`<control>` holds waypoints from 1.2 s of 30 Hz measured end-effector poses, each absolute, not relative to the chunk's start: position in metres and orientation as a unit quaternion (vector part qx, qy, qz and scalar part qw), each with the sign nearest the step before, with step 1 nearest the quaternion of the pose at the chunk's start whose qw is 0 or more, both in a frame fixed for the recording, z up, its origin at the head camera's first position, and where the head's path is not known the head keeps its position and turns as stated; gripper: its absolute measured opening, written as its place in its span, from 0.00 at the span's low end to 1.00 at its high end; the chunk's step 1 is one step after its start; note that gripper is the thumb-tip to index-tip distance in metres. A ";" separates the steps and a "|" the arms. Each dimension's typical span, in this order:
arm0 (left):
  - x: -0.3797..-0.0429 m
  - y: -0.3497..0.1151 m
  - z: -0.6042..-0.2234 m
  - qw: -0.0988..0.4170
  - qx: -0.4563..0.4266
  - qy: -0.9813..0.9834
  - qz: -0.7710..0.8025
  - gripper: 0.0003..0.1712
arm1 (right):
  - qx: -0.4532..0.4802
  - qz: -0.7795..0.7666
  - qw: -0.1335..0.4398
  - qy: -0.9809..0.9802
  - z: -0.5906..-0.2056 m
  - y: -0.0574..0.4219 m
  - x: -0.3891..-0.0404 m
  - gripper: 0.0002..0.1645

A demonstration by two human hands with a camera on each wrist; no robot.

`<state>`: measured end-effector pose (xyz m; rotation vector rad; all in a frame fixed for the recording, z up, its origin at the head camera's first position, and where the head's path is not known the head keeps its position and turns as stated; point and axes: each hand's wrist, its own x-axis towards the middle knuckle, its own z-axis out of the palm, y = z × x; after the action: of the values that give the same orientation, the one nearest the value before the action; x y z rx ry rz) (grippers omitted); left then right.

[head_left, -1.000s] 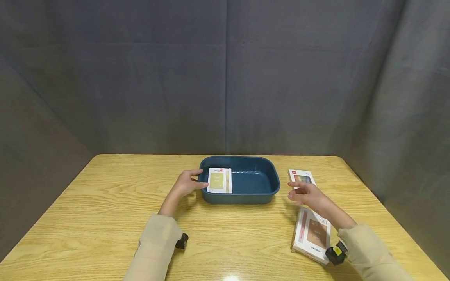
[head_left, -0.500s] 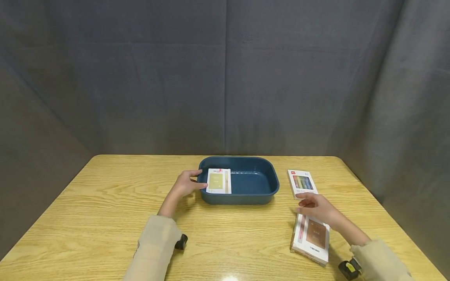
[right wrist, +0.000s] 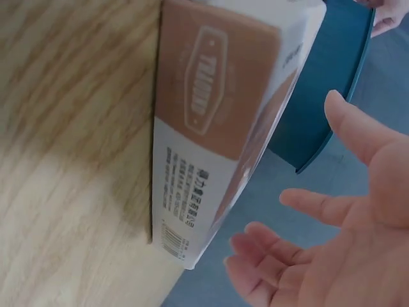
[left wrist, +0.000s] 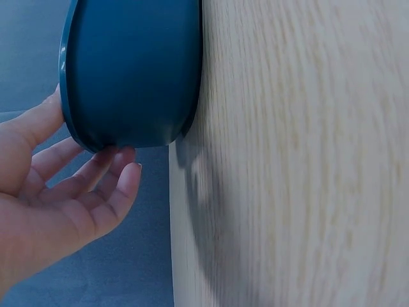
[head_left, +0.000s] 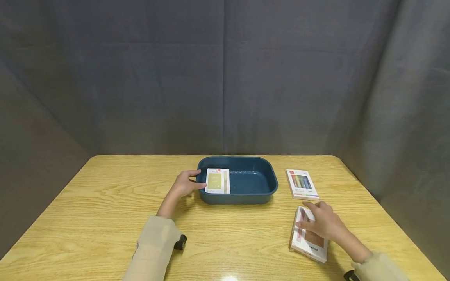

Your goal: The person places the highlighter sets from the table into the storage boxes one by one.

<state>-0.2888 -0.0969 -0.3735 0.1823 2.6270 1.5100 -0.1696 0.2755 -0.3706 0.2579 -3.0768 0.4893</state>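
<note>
A dark blue rectangular plastic basin stands near the table's far edge. Inside, at its left end, lies a white box with a yellow panel. My left hand holds the basin's left end by the rim; in the left wrist view its curled fingers touch the basin wall. At the right lies a thick white and brown box. Over that box hovers my right hand, thumb and fingers spread; the right wrist view shows them apart from the box, with nothing held.
A flat white box with a row of coloured sticks pictured on it lies behind the brown box, right of the basin. Grey curtains enclose the wooden table at the back and sides.
My right hand has moved back towards me from beside the flat coloured-stick box to above the brown box, its fingers spreading wider. My left hand has stayed at the basin rim.
</note>
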 end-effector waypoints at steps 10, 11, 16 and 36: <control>-0.289 -0.097 -0.375 0.053 0.059 0.864 0.498 0.33 | -0.012 0.111 -0.057 -0.992 -0.372 0.264 -0.160 0.54; -0.289 -0.097 -0.375 0.053 0.060 0.864 0.497 0.33 | -0.015 0.110 -0.059 -0.992 -0.372 0.263 -0.160 0.55; -0.288 -0.096 -0.374 0.053 0.060 0.864 0.497 0.33 | -0.032 0.110 -0.072 -0.991 -0.375 0.262 -0.158 0.59; -0.290 -0.098 -0.375 0.044 0.070 0.862 0.500 0.33 | -0.026 0.152 -0.065 -0.986 -0.380 0.259 -0.164 0.56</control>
<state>-0.2899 -0.0977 -0.3752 0.2129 2.6339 1.5283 -0.1642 0.2595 -0.3805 -0.0858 -3.2316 0.4968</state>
